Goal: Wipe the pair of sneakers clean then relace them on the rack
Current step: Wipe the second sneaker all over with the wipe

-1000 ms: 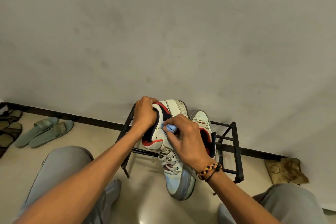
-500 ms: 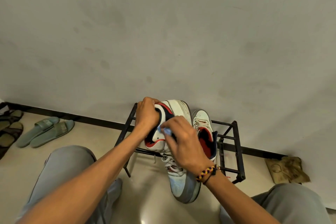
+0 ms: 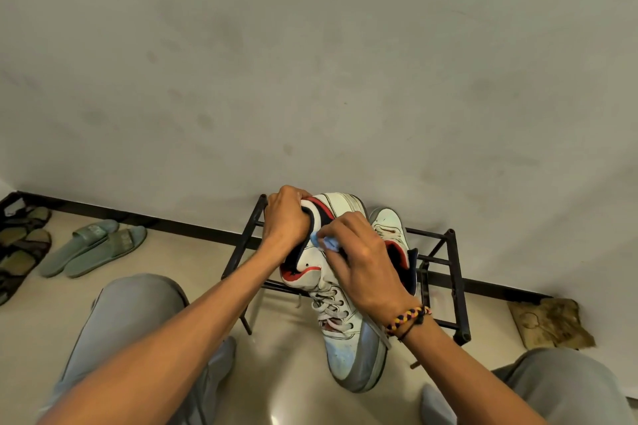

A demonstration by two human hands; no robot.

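Observation:
A white high-top sneaker with red and dark trim and white laces sits on the black metal rack, its toe toward me. My left hand grips its collar at the heel. My right hand pinches a small blue cloth against the upper side of the sneaker near the collar. The second sneaker stands on the rack just to the right, partly hidden behind my right hand.
A pale wall rises right behind the rack. A pair of green slides and dark sandals lie on the floor at the left. A crumpled brown rag lies at the right. My grey-trousered knees flank the rack.
My right hand with the blue cloth has slid up along the sneaker toward its collar and back a little. The left hand has kept its grip.

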